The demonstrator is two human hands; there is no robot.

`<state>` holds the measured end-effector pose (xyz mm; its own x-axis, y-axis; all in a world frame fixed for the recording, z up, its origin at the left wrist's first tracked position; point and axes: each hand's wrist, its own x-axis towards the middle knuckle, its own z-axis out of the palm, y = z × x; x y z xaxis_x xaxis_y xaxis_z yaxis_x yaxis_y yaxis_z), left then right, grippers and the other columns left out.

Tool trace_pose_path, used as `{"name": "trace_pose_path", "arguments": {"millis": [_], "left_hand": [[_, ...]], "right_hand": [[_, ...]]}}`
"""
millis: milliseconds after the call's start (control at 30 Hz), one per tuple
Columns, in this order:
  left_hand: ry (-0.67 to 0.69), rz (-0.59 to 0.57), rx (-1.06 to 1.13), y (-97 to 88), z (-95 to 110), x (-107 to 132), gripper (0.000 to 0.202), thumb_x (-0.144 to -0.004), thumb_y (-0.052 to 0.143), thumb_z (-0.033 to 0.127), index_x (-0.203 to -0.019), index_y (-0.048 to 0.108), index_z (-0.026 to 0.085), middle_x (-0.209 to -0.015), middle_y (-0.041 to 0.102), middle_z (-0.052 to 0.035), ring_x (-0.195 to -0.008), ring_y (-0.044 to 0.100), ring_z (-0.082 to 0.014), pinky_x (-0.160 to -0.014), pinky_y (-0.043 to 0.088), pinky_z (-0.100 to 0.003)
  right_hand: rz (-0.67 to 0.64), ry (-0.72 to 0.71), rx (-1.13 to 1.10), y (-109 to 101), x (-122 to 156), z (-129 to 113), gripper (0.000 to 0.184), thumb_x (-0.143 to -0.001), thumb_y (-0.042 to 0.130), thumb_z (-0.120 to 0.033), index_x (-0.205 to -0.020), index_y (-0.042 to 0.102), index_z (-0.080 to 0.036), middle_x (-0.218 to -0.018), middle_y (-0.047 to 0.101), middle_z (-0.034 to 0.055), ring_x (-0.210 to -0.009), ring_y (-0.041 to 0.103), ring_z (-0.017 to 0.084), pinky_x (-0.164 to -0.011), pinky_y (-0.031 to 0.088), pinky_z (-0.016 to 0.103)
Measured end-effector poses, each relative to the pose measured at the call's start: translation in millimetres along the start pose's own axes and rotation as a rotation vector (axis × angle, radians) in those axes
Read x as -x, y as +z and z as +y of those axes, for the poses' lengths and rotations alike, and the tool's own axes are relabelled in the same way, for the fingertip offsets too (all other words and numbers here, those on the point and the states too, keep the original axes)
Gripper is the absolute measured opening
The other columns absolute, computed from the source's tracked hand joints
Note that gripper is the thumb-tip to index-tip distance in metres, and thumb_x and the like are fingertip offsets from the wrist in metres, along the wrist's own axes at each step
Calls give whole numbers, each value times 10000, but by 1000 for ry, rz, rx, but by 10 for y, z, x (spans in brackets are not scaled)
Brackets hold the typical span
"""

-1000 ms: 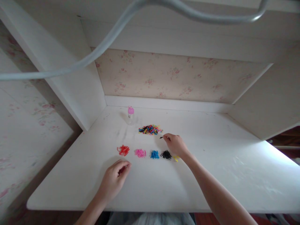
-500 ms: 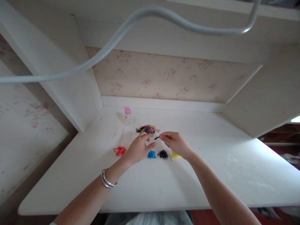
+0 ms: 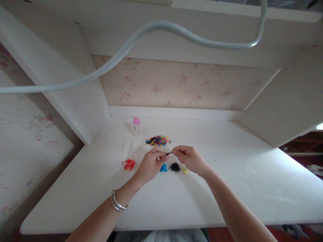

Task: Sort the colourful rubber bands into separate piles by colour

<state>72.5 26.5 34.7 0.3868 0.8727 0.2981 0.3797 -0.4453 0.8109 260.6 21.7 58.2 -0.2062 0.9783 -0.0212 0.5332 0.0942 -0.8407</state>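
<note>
A small black band (image 3: pixel 169 153) is stretched between the pinched fingertips of my left hand (image 3: pixel 150 163) and my right hand (image 3: pixel 190 159), just above the white desk (image 3: pixel 227 188). Behind the hands lies a mixed pile of coloured bands (image 3: pixel 158 140). Below the hands sit sorted little heaps: red (image 3: pixel 129 164), blue (image 3: pixel 164 167), black (image 3: pixel 174 166) and yellow (image 3: pixel 185 170). My left hand hides the pink heap. Silver bangles (image 3: pixel 116 201) ring my left wrist.
A small clear bottle with a pink cap (image 3: pixel 136 126) stands at the back left of the desk. White shelf walls close in on the left (image 3: pixel 75 101) and right (image 3: pixel 285 111). A grey hose (image 3: pixel 156 27) curves overhead.
My left hand left the desk's front, went up past the pink heap and now pinches the other end of the black band held by my right hand. The camera tilted slightly.
</note>
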Motion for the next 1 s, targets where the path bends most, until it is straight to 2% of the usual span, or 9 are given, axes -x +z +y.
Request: {"name": "trace_pose_path", "arguments": {"millis": [100,267,367,500,600,800,1000], "left_hand": [[-29,27,-44,-14,-52,57,284,-891,484,380,-899,701,198,-783,563,-3,-695,539,-106,-607,402,-206],[-82,18,-161,-35,-90,181,298,-879,492,423,-846,704,216,-754,567,12,-636,531,-92,-590,395,-201],[-84,-9,-267,-28,-63,244,335,-898,451,429,-803,693,217,-735,556,12,-629,536,-92,-607,399,-203],[-73,-54,-402,22,-7,283,332,-934,381,383,-878,677,242,-808,587,2,-676,573,-100,-653,413,-206],[-78,-86,-487,75,20,285,307,-935,379,371,-935,668,267,-852,603,1,-669,590,-99,-631,409,-205],[-70,-135,-610,190,59,244,280,-927,393,361,-993,658,301,-891,611,2,-705,618,-110,-614,408,-214],[-17,-165,-634,373,100,117,282,-918,401,345,-966,671,276,-909,608,-28,-728,628,-142,-603,425,-239]], "right_hand": [[113,-24,151,-1,74,61,353,-873,406,-437,-748,624,-190,-533,382,-57,-487,329,79,-454,241,192],[290,14,434,116,267,273,333,-902,386,-389,-842,676,-235,-531,525,-35,-498,462,96,-510,300,199],[321,58,624,265,369,398,330,-915,378,-382,-844,679,-268,-598,626,-16,-536,550,112,-518,298,209],[315,94,800,407,441,448,325,-922,375,-374,-833,679,-298,-691,696,-5,-584,618,135,-508,276,219],[289,93,807,400,484,448,324,-923,379,-376,-828,682,-309,-710,708,-9,-602,636,139,-505,277,219],[362,181,687,286,683,602,345,-927,347,-391,-941,680,-299,-683,697,-3,-595,635,139,-516,317,210],[306,263,634,328,845,743,324,-904,380,-427,-982,671,-306,-654,683,-4,-575,624,151,-513,329,222]]}}
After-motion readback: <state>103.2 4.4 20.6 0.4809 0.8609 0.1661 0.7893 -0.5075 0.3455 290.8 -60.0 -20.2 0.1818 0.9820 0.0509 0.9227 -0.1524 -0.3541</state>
